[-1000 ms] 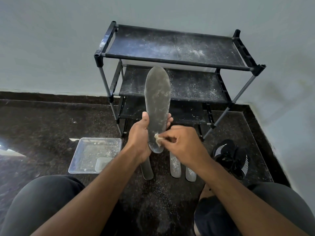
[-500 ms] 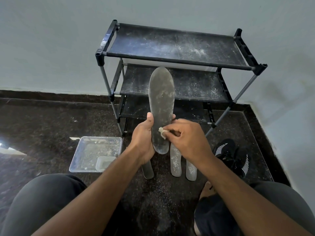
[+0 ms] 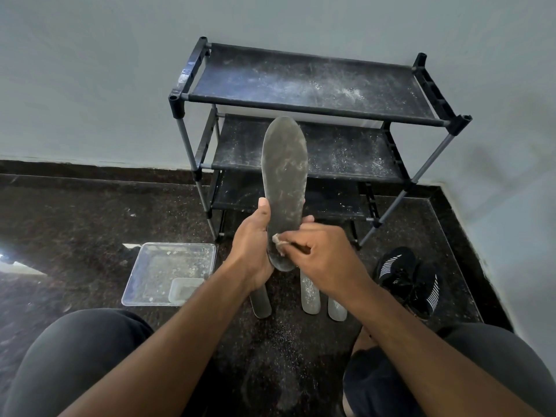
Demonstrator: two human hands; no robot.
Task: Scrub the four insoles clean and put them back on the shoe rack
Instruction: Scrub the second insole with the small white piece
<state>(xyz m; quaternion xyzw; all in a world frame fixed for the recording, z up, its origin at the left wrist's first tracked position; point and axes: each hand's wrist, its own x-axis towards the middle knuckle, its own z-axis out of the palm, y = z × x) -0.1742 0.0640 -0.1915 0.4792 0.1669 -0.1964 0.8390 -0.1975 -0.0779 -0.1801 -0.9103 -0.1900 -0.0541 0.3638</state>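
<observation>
My left hand (image 3: 251, 251) grips the upright insole (image 3: 285, 188) near its heel; right hand (image 3: 323, 257) fingers pinch a scrub pad (image 3: 278, 242) against it.

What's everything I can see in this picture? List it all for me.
Held insole: one, grey, dusty, upright in front of the shoe rack.
Insoles on floor: three, grey, partly hidden under the hands.
Scrub pad: one, pale, against the held insole's lower part.
Shoe rack: one, black, three dusty shelves, against the wall.
Tray: one, clear plastic, floor at left, smaller clear container inside.
Shoes: black with white stripes, floor at right; likely a pair.
Left hand: grips the held insole.
Right hand: pinches the scrub pad.
</observation>
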